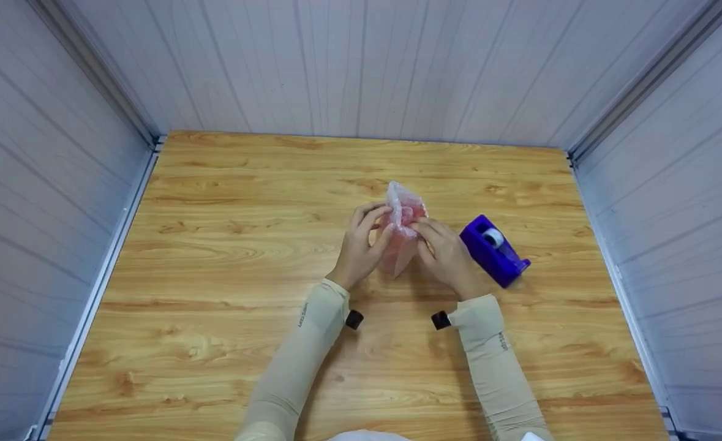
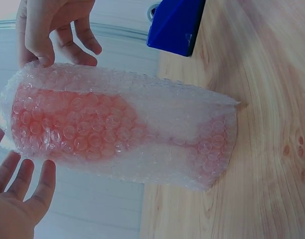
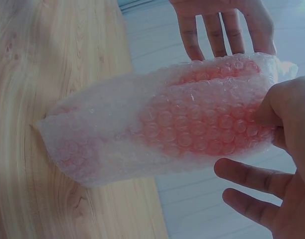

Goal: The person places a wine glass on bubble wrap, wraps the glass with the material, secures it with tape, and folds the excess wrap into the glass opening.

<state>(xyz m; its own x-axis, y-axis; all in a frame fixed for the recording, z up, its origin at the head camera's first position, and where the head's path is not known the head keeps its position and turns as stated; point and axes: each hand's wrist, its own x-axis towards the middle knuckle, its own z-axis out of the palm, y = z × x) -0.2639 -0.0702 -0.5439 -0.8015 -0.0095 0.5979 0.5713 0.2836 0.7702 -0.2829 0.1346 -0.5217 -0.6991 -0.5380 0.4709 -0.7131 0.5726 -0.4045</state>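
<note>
A red goblet-shaped thing (image 2: 75,124) with a wide bowl, narrow stem and spreading foot shows through a sleeve of clear bubble wrap (image 2: 167,112). The wrapped piece stands upright on the table, its top edge gathered and crumpled. On the left side my left hand (image 1: 359,246) holds the wrap at its rim by thumb and fingertips, other fingers extended along the side. Opposite it, my right hand (image 1: 446,254) pinches the rim between thumb and forefinger; two of its fingers stick out loosely in the right wrist view.
A blue tape dispenser (image 1: 496,254) with a roll of clear tape (image 1: 493,237) sits just right of my right hand. The wood-grain table (image 1: 214,294) is bounded by pale panel walls (image 1: 336,67) at the back and both sides.
</note>
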